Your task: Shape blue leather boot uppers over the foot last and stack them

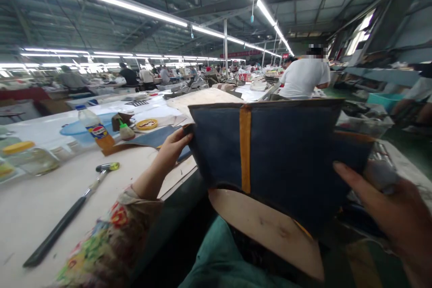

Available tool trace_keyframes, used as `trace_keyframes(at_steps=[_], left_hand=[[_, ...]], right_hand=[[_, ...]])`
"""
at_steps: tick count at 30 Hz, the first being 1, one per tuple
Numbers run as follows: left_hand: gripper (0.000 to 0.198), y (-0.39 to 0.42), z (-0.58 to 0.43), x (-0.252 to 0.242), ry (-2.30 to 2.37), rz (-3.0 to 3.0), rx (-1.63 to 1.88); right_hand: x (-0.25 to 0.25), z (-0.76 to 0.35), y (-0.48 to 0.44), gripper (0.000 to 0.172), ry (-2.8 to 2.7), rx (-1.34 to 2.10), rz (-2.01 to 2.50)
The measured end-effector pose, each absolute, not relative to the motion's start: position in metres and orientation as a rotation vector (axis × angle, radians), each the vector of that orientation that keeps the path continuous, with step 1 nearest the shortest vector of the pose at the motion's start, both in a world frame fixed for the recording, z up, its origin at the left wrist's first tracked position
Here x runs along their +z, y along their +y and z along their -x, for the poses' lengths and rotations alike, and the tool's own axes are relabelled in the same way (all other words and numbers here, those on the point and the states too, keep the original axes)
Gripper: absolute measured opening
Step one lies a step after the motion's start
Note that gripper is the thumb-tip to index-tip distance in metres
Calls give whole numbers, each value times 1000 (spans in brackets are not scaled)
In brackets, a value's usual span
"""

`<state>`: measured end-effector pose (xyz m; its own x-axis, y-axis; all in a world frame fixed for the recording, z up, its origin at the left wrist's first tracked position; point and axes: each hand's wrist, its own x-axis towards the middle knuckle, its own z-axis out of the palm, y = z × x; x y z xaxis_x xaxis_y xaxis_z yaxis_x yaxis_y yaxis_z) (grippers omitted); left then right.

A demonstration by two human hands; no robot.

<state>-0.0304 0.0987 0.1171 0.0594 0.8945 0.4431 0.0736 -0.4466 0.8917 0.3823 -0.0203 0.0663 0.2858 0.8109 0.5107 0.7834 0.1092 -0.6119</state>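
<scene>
I hold up a dark blue fabric piece [290, 157] with a vertical orange stripe [245, 148] in front of me. A tan lining [270, 229] curls out beneath it. My left hand [170, 148] pinches its left edge, fingers closed on the cloth. My right hand [391, 216] grips its lower right corner, thumb stretched along the front. The piece hangs above my lap, just off the edge of the white worktable [40, 202].
A long-handled hammer [67, 216] lies on the table at my left. Behind it stand a Pepsi bottle [96, 130], a blue basin [74, 131], a yellow lid [146, 123] and clear jars [30, 157]. A person in a white shirt [305, 76] sits ahead; other workers are far off.
</scene>
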Motion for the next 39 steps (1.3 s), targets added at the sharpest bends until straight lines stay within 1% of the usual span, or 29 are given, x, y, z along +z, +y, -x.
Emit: trace_keyframes(at_steps=[2,6,12,14,18,21,23,26,30,34,36,39], left_hand=[[48,100,48,93,1104,-1541,1408],[56,97,72,48,1255,-1405,1270],[44,85,78,1,1307,-1355,1040],[48,80,69,-11,1292,-1337,957],[70,59,39,-40,1270,-1288,835],[73,41,22,-62,1251,-1263,812],[72,34,19,-71,1259,-1266,849],[68,36,19,-72,1367,-1415,948],[51,49,9,-60,1505,-1792,889],[37,55,-13,-55,1502,-1968,834],[31,50,-20,-55,1508,-2018,818],[31,38,-24,-57,1520,-2161,754]], right_hand=[[79,-361,-12,39,-1433,75,1678],[88,-324,7,45,-1702,103,1483],[83,-310,18,42,-1931,77,1540],[77,-317,14,44,-1974,76,1580],[50,-351,-8,42,-2054,160,1722],[20,-384,-32,38,-2090,256,1871],[2,-402,-47,36,-2057,228,1900],[-14,-413,-61,36,-2009,68,1783],[-8,-396,-55,38,-2054,-127,1534],[4,-365,-32,44,-2139,-207,1438],[3,-355,-25,42,-2177,-228,1446],[-6,-350,-29,33,-2168,-300,1477]])
